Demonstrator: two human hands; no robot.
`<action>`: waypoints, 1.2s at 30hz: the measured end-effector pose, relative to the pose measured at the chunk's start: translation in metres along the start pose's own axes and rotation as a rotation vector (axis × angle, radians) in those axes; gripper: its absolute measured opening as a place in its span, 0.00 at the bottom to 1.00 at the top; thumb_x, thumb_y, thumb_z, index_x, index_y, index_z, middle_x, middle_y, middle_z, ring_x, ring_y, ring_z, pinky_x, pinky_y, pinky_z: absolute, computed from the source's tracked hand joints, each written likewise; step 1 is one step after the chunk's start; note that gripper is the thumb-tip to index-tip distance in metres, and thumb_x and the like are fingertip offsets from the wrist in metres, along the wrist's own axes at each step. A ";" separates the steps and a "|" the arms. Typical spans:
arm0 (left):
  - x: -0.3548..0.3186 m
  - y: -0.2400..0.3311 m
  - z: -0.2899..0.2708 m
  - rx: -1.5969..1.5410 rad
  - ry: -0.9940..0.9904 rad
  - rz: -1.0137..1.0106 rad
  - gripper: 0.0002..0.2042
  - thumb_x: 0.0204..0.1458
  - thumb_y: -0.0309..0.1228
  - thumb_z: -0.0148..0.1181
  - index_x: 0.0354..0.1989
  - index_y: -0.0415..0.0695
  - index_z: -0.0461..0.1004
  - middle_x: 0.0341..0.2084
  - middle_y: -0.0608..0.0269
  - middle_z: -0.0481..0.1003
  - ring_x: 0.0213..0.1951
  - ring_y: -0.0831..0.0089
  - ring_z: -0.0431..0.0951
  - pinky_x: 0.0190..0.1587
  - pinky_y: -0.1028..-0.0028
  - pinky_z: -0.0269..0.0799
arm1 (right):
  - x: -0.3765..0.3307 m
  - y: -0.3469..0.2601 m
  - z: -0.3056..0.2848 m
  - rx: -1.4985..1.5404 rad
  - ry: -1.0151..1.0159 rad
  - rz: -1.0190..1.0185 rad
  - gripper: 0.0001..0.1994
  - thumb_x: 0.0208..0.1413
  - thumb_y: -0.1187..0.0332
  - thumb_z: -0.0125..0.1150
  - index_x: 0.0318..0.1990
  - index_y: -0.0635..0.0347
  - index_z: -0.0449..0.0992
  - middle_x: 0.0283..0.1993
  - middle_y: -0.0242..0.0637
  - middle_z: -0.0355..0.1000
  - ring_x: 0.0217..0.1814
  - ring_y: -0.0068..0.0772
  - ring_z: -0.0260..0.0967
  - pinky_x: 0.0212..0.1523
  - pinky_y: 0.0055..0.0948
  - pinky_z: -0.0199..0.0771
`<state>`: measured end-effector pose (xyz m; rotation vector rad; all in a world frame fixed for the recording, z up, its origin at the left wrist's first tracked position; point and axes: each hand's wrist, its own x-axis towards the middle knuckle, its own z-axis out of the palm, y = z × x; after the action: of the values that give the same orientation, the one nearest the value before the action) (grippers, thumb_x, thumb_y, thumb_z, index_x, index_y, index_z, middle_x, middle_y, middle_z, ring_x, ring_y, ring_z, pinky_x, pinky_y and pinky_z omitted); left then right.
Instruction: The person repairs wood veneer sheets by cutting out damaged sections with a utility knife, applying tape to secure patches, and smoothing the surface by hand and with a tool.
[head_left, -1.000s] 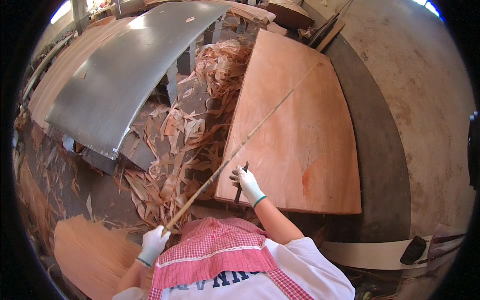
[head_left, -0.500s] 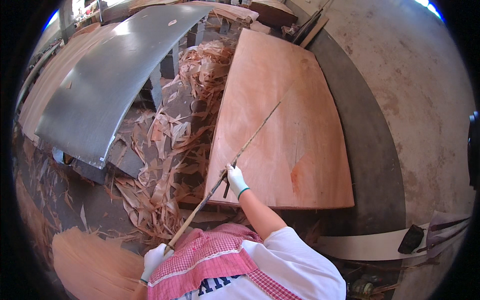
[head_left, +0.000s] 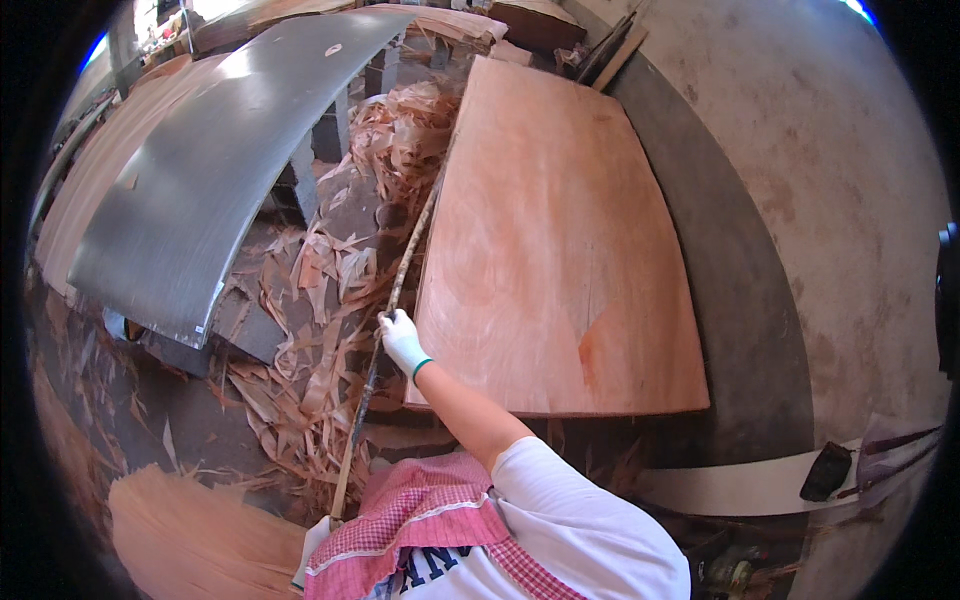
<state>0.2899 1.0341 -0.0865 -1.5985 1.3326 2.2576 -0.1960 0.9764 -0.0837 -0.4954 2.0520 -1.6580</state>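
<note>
A long thin stick (head_left: 362, 410) slants up from my lap along the left edge of a stack of reddish wood veneer sheets (head_left: 560, 250). Around its middle, the fingers of my right hand (head_left: 403, 342), in a white glove with a green cuff, are closed. My left hand (head_left: 316, 545), also white-gloved, is at the stick's lower end by my pink checked apron (head_left: 420, 510); the apron hides part of it, and its grip shows only partly. Beside the stack the stick's far end is hard to make out.
To the left, a smooth grey metal-like sheet (head_left: 230, 140) rests on concrete blocks (head_left: 330, 130). Torn veneer scraps (head_left: 330, 270) litter the floor between it and the stack. A fanned veneer pile (head_left: 190, 530) lies at lower left, a dark block (head_left: 826, 471) at right.
The stick has swung left, from lying across the veneer stack to along its left edge. My right hand has moved left with it; my left hand is now more covered by the apron.
</note>
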 end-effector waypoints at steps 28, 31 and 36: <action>-0.042 0.149 0.127 1.068 -0.092 0.388 0.22 0.50 0.51 0.56 0.36 0.40 0.72 0.29 0.42 0.77 0.36 0.48 0.79 0.38 0.58 0.73 | 0.001 0.018 -0.178 0.174 0.096 0.301 0.14 0.64 0.57 0.49 0.35 0.59 0.69 0.26 0.36 0.72 0.22 0.30 0.70 0.23 0.28 0.70; -0.039 0.157 0.141 1.075 -0.103 0.367 0.22 0.51 0.50 0.56 0.35 0.39 0.72 0.30 0.42 0.77 0.37 0.48 0.79 0.40 0.58 0.73 | 0.010 0.018 -0.189 0.173 0.118 0.328 0.14 0.64 0.57 0.50 0.35 0.59 0.69 0.26 0.37 0.72 0.21 0.30 0.70 0.22 0.28 0.70; -0.047 0.170 0.156 1.023 -0.141 0.425 0.19 0.53 0.46 0.56 0.35 0.38 0.71 0.26 0.46 0.76 0.33 0.53 0.78 0.37 0.61 0.73 | 0.013 0.018 -0.196 0.155 0.133 0.372 0.13 0.63 0.57 0.51 0.37 0.59 0.68 0.26 0.38 0.72 0.21 0.30 0.70 0.21 0.29 0.70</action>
<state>0.1116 1.0524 0.0660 -0.8194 2.3585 1.2958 -0.3153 1.1325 -0.0686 0.0500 1.9400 -1.6352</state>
